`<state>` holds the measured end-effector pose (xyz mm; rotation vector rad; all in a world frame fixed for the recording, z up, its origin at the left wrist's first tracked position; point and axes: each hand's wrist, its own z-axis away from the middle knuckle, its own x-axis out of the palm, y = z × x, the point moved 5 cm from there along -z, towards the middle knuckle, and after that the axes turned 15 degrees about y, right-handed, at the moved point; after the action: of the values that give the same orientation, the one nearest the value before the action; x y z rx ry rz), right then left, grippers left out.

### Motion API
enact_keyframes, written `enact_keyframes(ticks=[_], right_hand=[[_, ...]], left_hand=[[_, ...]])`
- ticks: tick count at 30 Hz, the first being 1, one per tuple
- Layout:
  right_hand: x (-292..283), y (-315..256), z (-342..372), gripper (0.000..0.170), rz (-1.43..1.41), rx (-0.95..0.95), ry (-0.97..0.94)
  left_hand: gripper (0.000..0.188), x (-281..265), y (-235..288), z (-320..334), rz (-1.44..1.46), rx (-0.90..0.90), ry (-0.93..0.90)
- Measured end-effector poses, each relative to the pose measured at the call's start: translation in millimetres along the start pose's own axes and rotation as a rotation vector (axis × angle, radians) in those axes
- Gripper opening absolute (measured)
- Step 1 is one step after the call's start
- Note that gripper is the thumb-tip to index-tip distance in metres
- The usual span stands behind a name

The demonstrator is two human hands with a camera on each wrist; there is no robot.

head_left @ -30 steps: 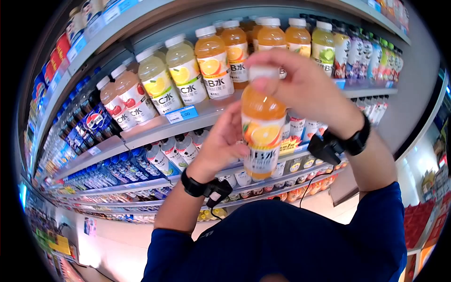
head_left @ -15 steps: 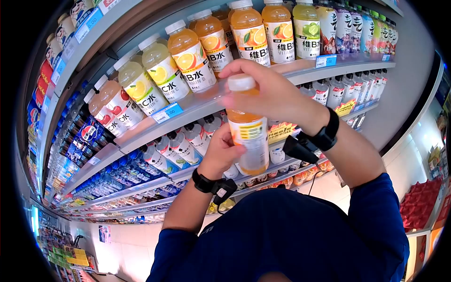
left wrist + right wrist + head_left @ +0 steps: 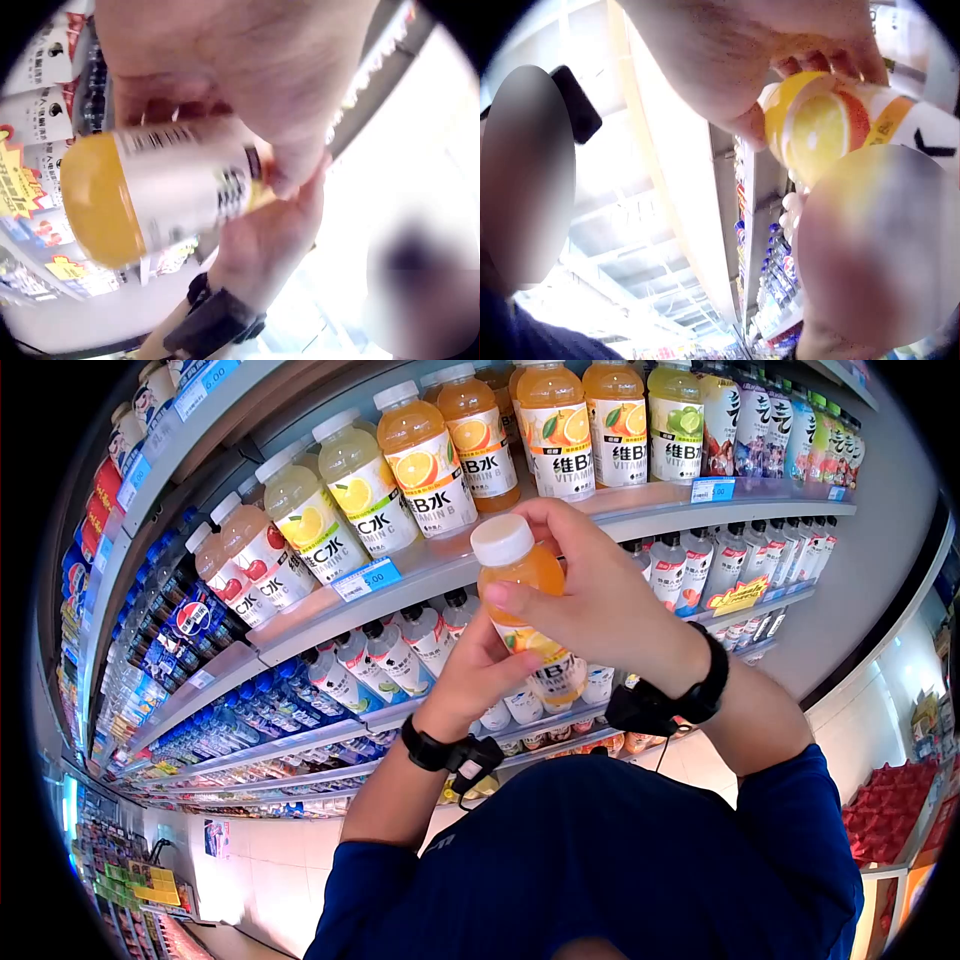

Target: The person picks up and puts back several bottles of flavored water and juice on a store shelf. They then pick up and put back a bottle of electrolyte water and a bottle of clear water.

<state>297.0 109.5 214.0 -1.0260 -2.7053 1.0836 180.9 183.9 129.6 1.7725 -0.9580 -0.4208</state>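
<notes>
On my head view, the clear plastic bottle of orange drink with a white cap (image 3: pixel 532 576) now shows its orange-slice label and leans further than before. I have the right hand (image 3: pixel 612 602) clasping its upper part, the left hand (image 3: pixel 468 678) gripping lower down, before the grey metal shelf's (image 3: pixel 632 506) front edge.

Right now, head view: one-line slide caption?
Both hands, left and right, grip a white-capped orange drink bottle before shelves of bottled drinks.
</notes>
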Motion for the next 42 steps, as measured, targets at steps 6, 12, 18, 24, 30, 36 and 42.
enact_keyframes(ticks=[6, 12, 18, 24, 30, 36, 42], right_hand=[[10, 16, -13, 0.058, -0.001, -0.005, 0.047], [12, 29, -16, 0.041, -0.552, 0.425, -0.352], [18, 22, -16, 0.039, -0.616, 0.466, -0.449], [-13, -24, -50, 0.037, 0.417, -0.184, -0.156], [-28, -92, -84, 0.036, 0.669, -1.142, 0.019], [-19, -120, -127, 0.036, 0.711, -0.791, 0.089], [-14, -81, -144, 0.032, 0.688, -0.988, 0.156]], left_hand=[[0.068, -2, -3, -4, -0.051, 0.020, 0.034], [0.079, 8, 0, -1, 0.157, -0.139, -0.213], [0.094, 12, -9, 4, 0.284, -0.247, -0.169], [0.067, 8, 27, -16, -0.171, 0.118, 0.032], [0.074, 10, 85, -61, -0.456, 0.566, 0.234], [0.071, 4, 120, -88, -0.639, 0.857, 0.363], [0.058, -14, 109, -58, -0.849, 0.935, 0.490]])
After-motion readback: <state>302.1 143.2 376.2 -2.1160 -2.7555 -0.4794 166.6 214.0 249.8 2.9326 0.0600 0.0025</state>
